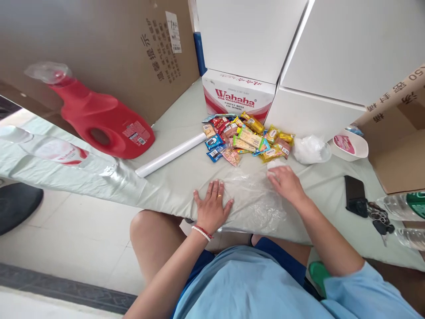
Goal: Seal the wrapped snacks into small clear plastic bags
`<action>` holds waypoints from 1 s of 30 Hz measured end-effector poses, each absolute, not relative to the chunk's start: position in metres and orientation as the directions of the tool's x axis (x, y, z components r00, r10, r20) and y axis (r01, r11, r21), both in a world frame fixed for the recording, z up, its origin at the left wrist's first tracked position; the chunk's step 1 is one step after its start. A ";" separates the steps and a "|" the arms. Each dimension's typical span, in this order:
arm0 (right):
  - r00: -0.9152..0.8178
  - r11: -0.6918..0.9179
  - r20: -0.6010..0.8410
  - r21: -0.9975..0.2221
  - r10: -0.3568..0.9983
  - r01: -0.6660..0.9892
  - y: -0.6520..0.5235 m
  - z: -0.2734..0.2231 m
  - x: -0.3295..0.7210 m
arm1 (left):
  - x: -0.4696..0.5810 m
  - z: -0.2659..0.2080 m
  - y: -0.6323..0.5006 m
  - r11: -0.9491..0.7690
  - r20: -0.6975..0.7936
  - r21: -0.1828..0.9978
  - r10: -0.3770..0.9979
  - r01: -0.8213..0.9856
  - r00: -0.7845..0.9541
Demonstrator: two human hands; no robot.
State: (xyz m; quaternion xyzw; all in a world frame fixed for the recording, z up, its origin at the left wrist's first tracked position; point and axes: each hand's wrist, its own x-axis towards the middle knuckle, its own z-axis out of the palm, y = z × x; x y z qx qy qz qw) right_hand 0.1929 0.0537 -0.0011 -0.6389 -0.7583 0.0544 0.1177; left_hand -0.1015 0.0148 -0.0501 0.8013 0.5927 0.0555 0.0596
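A clear plastic bag point(254, 199) lies flat on the pale green tablecloth point(172, 186) near the table's front edge. My left hand point(212, 208) rests palm down on the bag's left side, fingers spread. My right hand point(287, 184) lies on the bag's upper right corner, fingers bent over the plastic. Just beyond the bag sits a pile of several small snack packets point(247, 139) in yellow, blue and pink wrappers.
A red detergent jug point(102, 119) and a white roll point(171, 155) lie at the left. Behind the snacks stand a Wahaha carton point(237, 95) and white boxes point(335, 57). At the right are crumpled plastic point(310, 149), a white bowl point(352, 145), a phone point(355, 195), keys point(380, 217) and water bottles point(403, 206).
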 end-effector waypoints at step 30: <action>-0.153 0.208 0.216 -0.257 0.964 0.944 0.188 0.039 0.150 | -0.105 -0.052 0.013 -0.291 0.042 0.238 0.956 0.927 0.290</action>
